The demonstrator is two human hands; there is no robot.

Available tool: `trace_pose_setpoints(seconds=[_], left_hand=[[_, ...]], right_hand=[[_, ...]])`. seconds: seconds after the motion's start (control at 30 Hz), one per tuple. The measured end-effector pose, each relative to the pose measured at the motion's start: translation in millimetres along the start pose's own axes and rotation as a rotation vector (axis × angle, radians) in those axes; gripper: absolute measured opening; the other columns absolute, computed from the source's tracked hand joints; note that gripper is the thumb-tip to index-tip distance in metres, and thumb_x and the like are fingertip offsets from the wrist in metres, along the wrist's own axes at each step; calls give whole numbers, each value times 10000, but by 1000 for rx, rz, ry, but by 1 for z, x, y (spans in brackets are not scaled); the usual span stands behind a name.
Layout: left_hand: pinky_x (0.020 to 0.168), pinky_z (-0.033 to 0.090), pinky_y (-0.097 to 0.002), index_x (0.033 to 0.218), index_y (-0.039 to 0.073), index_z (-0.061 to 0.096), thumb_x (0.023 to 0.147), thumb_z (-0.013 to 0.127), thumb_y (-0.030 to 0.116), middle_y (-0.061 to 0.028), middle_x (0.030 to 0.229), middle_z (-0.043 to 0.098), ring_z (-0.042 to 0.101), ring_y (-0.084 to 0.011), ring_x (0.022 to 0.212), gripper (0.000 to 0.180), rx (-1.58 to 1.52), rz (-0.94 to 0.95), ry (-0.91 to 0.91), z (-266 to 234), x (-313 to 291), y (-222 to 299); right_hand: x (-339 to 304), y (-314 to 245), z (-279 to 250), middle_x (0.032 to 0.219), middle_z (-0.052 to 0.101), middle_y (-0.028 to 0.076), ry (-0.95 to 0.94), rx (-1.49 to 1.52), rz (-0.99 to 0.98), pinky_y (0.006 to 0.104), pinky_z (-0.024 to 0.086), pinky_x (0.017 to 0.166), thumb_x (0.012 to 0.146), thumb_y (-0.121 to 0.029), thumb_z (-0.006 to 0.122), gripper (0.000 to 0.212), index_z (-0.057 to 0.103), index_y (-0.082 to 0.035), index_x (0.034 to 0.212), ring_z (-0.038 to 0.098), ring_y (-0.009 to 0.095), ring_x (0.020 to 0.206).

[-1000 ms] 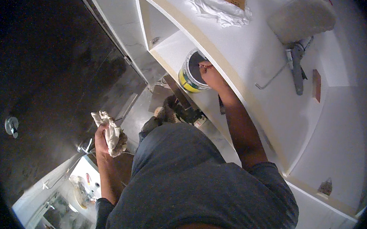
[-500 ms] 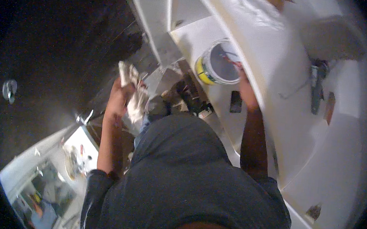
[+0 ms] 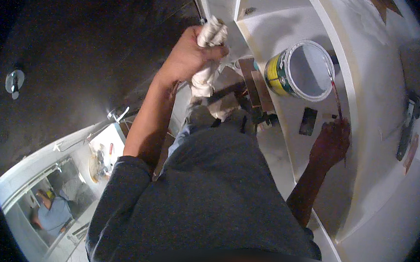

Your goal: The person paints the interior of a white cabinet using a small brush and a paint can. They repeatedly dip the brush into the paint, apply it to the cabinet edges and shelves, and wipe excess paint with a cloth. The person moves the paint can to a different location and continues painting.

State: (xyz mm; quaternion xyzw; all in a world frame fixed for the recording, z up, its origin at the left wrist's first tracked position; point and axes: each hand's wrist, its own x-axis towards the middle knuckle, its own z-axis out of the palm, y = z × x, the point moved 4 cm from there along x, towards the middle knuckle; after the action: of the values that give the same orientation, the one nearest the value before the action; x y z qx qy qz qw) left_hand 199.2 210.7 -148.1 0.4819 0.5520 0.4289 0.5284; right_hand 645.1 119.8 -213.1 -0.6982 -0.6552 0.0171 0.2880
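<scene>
My left hand (image 3: 188,56) is closed round a bunched white cloth (image 3: 203,84), which sticks out above and below the fist. My right hand (image 3: 331,144) grips a thin paintbrush (image 3: 336,93) with a reddish handle. The brush's far end lies over the right rim of a bucket (image 3: 275,77), which has a yellow and dark green label and a white, paint-smeared rim. Pale grey-white paint seems to coat its inside. The bucket stands on a white ledge, beyond my right hand. A dark phone-like rectangle (image 3: 308,121) lies between the hand and the bucket.
A raised curved white edge (image 3: 344,62) runs along the right of the ledge. Farther right lies a long dark-handled tool (image 3: 406,130). Wooden boards (image 3: 255,85) sit below the ledge near my feet. At lower left are a white counter (image 3: 107,143) and a mirror (image 3: 53,207).
My left hand has risen up and right with the cloth. My right hand has drawn back from the bucket, bringing the brush to its rim. The whole view has shifted.
</scene>
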Motion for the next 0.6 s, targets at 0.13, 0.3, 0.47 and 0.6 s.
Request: trace_pose_setpoints(seconds=[0.13, 0.3, 0.47, 0.6], left_hand=[[749, 509, -302, 968, 1, 691, 751, 789, 105, -27, 816, 686, 618, -125, 764, 259, 151, 17, -217, 2, 2, 8], [774, 509, -294, 1014, 21, 693, 765, 850, 133, -2, 867, 692, 629, -113, 818, 315, 61, -160, -524, -31, -14, -82], [652, 491, -289, 934, 49, 652, 809, 821, 163, -26, 816, 674, 625, -126, 721, 239, -125, -222, -387, -75, 6, -266], [642, 473, -295, 958, 31, 639, 825, 772, 110, -38, 806, 644, 590, -134, 676, 204, -186, -201, -256, -129, -28, -273]], right_hand=[[-19, -53, 10, 1176, 615, 77, 29, -30, 152, 363, 435, 807, 1009, -263, 511, 360, 547, -55, 1301, 511, 199, 849], [-69, -68, 53, 1185, 621, 77, 406, 1763, 437, 355, 437, 809, 1005, -250, 512, 369, 550, -47, 1311, 512, 189, 840], [-99, -122, 123, 1153, 636, 57, 486, 1768, 7, 348, 414, 789, 984, -241, 555, 347, 586, -63, 1280, 498, 158, 772], [-138, -160, 142, 1194, 646, 73, 401, 1677, -36, 335, 408, 808, 998, -359, 523, 438, 585, -88, 1336, 471, 175, 781]])
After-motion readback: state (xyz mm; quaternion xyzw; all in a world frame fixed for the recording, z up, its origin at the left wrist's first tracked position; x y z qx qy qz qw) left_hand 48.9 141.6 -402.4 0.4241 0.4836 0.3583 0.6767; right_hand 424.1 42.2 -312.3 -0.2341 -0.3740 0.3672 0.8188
